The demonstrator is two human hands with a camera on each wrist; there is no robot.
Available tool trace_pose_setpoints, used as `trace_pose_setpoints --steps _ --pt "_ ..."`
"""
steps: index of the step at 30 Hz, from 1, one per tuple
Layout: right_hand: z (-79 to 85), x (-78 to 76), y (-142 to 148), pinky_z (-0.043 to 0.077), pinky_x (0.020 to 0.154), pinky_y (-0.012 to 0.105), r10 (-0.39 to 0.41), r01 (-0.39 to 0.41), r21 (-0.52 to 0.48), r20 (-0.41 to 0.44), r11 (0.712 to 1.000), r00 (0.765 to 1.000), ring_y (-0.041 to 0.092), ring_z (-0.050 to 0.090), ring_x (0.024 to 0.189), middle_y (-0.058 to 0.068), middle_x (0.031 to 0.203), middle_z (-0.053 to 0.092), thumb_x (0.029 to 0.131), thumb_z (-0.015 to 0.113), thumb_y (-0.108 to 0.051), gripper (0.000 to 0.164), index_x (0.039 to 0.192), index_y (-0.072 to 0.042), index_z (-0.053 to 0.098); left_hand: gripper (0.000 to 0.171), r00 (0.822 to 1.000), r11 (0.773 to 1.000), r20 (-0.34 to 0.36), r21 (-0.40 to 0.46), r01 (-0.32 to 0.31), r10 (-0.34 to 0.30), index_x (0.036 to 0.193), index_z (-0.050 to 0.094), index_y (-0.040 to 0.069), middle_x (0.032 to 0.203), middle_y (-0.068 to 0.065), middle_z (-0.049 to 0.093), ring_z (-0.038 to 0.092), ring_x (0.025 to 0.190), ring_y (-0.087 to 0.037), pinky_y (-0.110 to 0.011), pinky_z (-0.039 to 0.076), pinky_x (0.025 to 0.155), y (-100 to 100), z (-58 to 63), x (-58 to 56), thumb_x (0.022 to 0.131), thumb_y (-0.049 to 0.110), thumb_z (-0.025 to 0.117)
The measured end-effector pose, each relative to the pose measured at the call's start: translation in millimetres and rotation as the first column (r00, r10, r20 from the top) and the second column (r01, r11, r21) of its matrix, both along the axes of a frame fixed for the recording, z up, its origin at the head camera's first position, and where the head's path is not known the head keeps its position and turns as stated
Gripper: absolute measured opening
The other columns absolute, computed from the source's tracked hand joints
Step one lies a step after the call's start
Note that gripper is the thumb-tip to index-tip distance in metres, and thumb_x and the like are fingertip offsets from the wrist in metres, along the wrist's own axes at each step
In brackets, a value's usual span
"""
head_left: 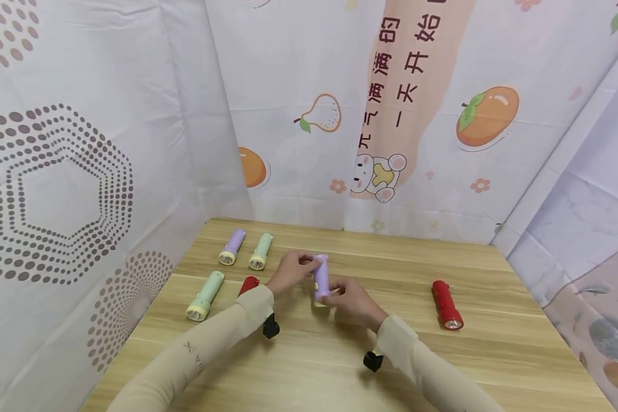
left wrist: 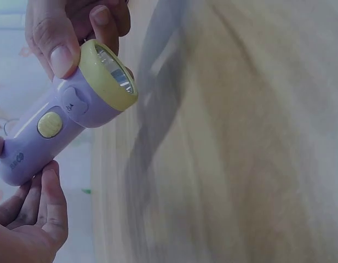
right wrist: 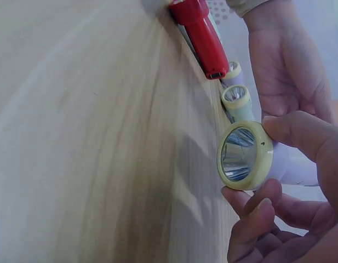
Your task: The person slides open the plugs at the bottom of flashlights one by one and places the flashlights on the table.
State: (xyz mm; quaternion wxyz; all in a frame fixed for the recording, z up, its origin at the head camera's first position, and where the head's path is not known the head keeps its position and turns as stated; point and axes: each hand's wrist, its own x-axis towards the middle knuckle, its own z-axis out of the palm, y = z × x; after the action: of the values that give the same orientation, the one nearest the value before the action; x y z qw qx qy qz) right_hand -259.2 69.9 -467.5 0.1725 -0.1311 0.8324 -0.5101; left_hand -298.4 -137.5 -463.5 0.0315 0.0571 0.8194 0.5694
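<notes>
Both hands hold one purple flashlight [head_left: 321,276] above the middle of the wooden table. Its yellow head ring and reflector [right wrist: 238,155] point toward the person, and a round yellow button [left wrist: 50,125] shows on the body. My left hand [head_left: 292,271] pinches the tail end between thumb and fingers. At the head end, my right hand [head_left: 357,300] grips the yellow ring, its thumb on one side and fingertips on the other. In the left wrist view the purple body spans the gap between the two hands.
On the left lie a second purple flashlight [head_left: 233,247], two mint green flashlights [head_left: 261,252] and a red flashlight [head_left: 249,284] partly hidden by the left arm. Another red flashlight [head_left: 447,305] lies at the right. Printed curtains [head_left: 298,171] border the wooden table [head_left: 309,366].
</notes>
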Motion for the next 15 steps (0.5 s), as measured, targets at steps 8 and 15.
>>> trace_pose_setpoints --steps 8,15 --pt "2.3 18.2 6.1 0.048 0.077 0.03 0.008 -0.009 0.039 0.021 0.999 1.0 0.015 0.058 0.088 0.002 0.095 0.073 0.086 0.085 -0.031 0.039 0.111 -0.003 0.076 0.041 0.999 0.999 -0.013 -0.014 0.048 -0.048 0.118 0.072 0.006 0.106 -0.004 0.073 0.068 0.095 -0.017 -0.037 0.058 0.082 9.0 -0.2 17.6 0.096 0.04 0.074" --pt "0.7 29.1 14.9 0.047 0.067 0.03 0.041 -0.042 0.018 0.042 0.999 0.998 0.015 0.056 0.078 0.003 0.087 0.07 0.087 0.084 -0.031 0.038 0.109 -0.002 0.074 0.037 0.996 0.996 -0.034 -0.045 0.075 -0.076 0.117 0.073 0.007 0.104 -0.002 0.073 0.067 0.096 -0.016 -0.032 0.058 0.08 16.8 3.1 33.8 0.096 0.037 0.074"
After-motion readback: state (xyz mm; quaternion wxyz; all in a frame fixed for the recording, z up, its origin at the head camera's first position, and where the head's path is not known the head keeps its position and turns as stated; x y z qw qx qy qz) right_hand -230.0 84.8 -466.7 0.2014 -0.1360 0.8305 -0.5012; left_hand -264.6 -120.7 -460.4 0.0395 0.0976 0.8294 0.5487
